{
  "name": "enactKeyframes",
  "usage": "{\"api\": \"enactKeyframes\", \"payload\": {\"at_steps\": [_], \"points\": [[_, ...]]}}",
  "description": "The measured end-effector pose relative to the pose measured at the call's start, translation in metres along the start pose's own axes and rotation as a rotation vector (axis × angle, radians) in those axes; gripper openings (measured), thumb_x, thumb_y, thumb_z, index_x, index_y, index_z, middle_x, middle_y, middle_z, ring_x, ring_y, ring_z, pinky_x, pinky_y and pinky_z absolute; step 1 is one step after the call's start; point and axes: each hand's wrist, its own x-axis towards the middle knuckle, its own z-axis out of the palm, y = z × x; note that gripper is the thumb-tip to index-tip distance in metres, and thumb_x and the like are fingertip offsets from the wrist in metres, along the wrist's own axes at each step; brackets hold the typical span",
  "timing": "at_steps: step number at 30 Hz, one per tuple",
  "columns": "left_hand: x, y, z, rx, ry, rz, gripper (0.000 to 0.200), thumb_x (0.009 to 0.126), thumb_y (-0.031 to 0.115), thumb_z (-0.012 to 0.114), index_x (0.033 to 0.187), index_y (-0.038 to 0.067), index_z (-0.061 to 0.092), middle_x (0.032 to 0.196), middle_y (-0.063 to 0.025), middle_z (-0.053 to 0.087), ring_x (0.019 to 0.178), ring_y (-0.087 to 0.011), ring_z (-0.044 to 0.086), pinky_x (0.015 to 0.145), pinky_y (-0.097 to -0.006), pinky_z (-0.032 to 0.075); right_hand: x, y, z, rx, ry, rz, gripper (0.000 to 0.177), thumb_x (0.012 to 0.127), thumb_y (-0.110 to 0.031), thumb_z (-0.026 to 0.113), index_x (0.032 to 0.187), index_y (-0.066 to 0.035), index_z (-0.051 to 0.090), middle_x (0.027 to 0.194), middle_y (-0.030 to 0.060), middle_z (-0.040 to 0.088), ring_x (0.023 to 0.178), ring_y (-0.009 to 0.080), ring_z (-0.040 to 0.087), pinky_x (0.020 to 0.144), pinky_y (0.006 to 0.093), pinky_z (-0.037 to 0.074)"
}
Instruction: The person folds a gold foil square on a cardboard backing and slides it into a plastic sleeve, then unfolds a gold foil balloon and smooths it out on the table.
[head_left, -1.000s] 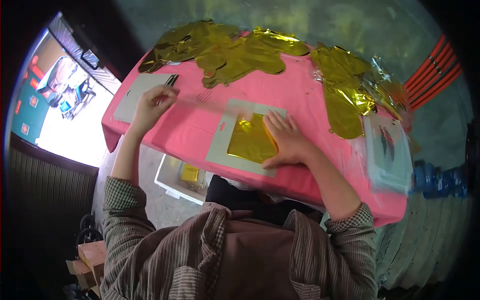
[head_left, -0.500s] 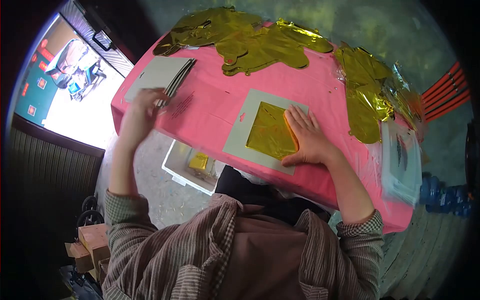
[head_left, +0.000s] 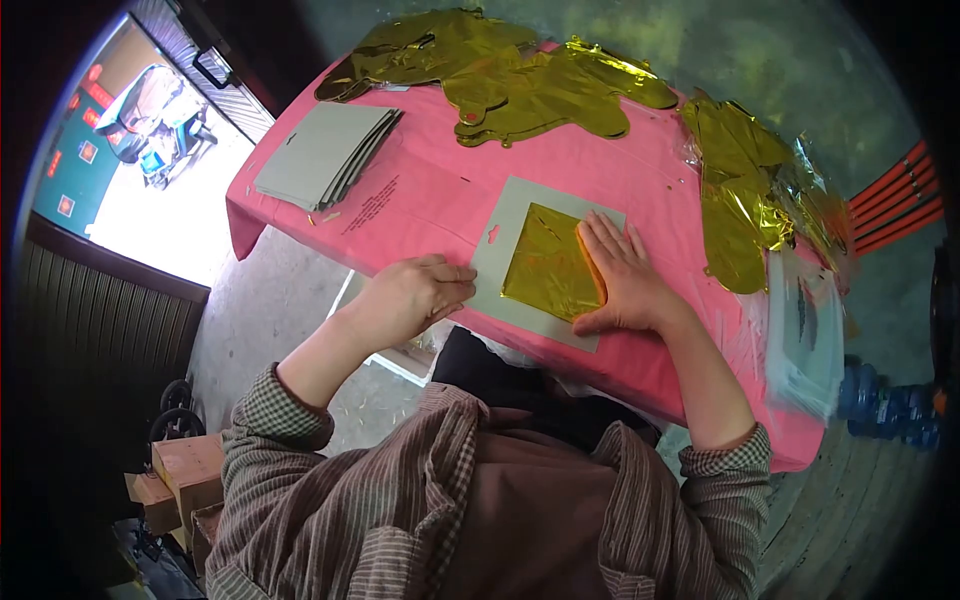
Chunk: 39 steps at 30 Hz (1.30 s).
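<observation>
A grey backing card (head_left: 488, 268) with a hanging hole lies on the pink-covered table, a folded square of gold foil (head_left: 543, 262) on top of it. My right hand (head_left: 628, 277) rests flat over the foil's right side, fingers stretched out. At the card's left edge, my left hand (head_left: 420, 293) has its fingers curled and pressed together on the card's border; the thumb is partly hidden. Farther left sits a stack of grey cards (head_left: 325, 155), slightly fanned, apart from both hands.
Unfolded gold foil balloons (head_left: 540, 95) cover the table's far edge, with more gold foil (head_left: 735, 190) at the right. Clear plastic bags (head_left: 805, 335) lie at the right end of the pink cloth (head_left: 400, 235). A white bin (head_left: 400, 365) stands under the near edge, cardboard boxes (head_left: 185, 475) lower left.
My left hand has come from beside the card stack, right and toward me, to the left edge of the card. My right hand stays flat on the foil.
</observation>
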Motion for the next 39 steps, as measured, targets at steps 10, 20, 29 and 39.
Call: {"api": "enactKeyframes", "payload": {"at_steps": [10,20,29,39], "points": [[-0.013,0.028,-0.014,0.033,0.348,0.051,0.021,0.076,0.004,0.062,0.096,0.005,0.067,0.099,-0.0100,0.066,0.090,-0.0262,0.063,0.077,-0.0346,0.052,0.003,-0.021,0.001,-0.034,-0.057,-0.063,0.132,0.051,-0.064,0.074,0.148,-0.004,0.007,0.155,0.0161,0.007,0.144,0.0258,0.003,0.114,0.0494,-0.004],[-0.006,-0.043,-0.011,-0.171,0.307,-0.229,0.025,0.083,0.012,0.061,0.106,0.004,0.064,0.115,-0.0124,0.062,0.109,-0.0318,0.056,0.093,-0.0396,0.045,0.006,-0.027,-0.002,-0.034,-0.084,-0.055,0.133,0.051,-0.069,0.072,0.148,-0.004,0.007,0.155,0.0161,0.007,0.144,0.0256,0.002,0.115,0.0489,-0.004],[0.022,-0.045,0.029,0.075,0.352,-0.290,0.030,0.083,0.017,0.064,0.109,0.003,0.063,0.121,-0.0149,0.055,0.115,-0.0316,0.050,0.096,-0.0393,0.041,0.006,-0.023,0.000,-0.019,-0.078,-0.050,0.133,0.051,-0.070,0.071,0.148,-0.004,0.007,0.155,0.0149,0.006,0.144,0.0255,0.002,0.115,0.0479,-0.003],[0.009,-0.052,0.022,-0.242,0.370,-0.368,0.028,0.078,0.012,0.068,0.105,0.004,0.065,0.100,-0.0115,0.056,0.096,-0.0272,0.054,0.082,-0.0361,0.047,0.007,-0.023,0.001,-0.021,-0.079,-0.053,0.133,0.051,-0.067,0.073,0.148,-0.004,0.007,0.155,0.0153,0.006,0.144,0.0255,0.001,0.115,0.0482,-0.003]]}}
